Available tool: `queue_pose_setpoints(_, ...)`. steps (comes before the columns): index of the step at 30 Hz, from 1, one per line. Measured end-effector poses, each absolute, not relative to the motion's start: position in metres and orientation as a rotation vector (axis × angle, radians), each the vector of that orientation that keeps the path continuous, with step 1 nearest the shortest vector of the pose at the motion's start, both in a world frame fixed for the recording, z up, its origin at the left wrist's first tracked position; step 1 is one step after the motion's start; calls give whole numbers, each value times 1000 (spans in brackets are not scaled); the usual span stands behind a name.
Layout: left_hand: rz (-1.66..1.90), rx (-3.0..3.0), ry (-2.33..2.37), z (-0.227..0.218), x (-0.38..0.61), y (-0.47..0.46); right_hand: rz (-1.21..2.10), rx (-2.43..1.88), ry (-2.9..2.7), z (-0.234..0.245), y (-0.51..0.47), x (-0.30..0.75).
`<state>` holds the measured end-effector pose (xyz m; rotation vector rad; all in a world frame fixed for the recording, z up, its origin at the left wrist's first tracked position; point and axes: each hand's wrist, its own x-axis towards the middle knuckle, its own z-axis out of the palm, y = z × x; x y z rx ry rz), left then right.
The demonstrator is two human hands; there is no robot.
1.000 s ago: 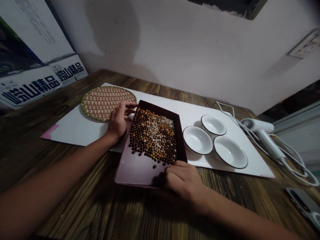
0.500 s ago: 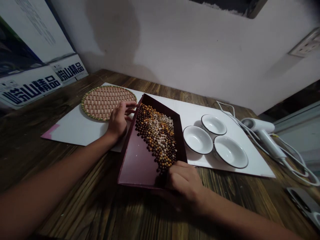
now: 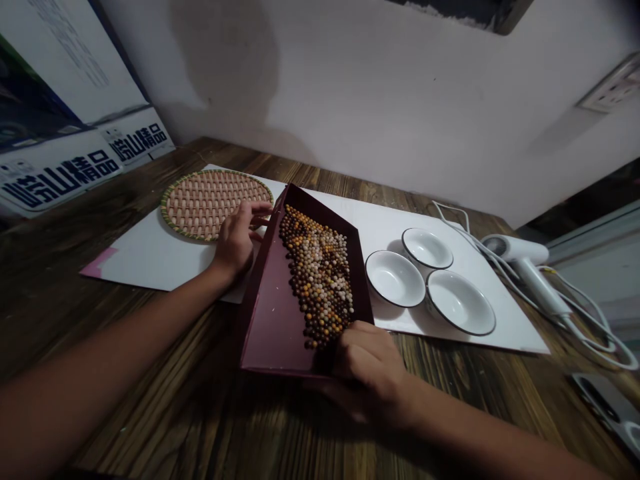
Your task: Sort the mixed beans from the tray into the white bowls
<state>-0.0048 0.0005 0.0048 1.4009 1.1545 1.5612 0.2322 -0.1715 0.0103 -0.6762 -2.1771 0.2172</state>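
Observation:
A dark maroon box [image 3: 270, 320] without a lid is tilted, its right side lower. Many small round beads [image 3: 320, 267], brown, orange and cream, lie heaped along its right part. At the box's far left wall is my left hand [image 3: 237, 240], its fingers bent against the outer side and the thumb partly hidden. My right hand [image 3: 373, 360] grips the near right corner, fingers curled over the rim. To the right of the box stand three white bowls with dark rims: a left bowl [image 3: 395, 280], a back bowl [image 3: 427, 249] and a front bowl [image 3: 461, 303].
A round woven mat [image 3: 210, 203] lies on the white board [image 3: 145, 250] at left. On the right are a white hair dryer [image 3: 537, 273] with its cord and a phone-like device [image 3: 607, 407]. Printed cartons [image 3: 65, 177] stand at the back left, against the wall [image 3: 350, 100].
The beads have shifted rightward in the box, leaving more of its floor bare on the left. The box has tipped slightly to the right; both hands keep their places on it.

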Motion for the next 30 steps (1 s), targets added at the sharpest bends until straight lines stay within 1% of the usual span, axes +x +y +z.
queue_pose_setpoints(10, 1566, 1412, 1148, 7, -5, 0, 225, -648, -2133, 11, -171, 230)
queue_pose_setpoints(17, 1627, 1419, 1104, 1, -6, 5, 202, -642, -2152, 11, -169, 229)
queue_pose_setpoints(27, 1618, 1448, 1045, -8, -11, 12, 139, -637, -2224, 3, -167, 233)
queue_pose_setpoints(30, 1605, 1453, 1033, -8, -11, 12, 124, -632, -2235, 9, -167, 232)
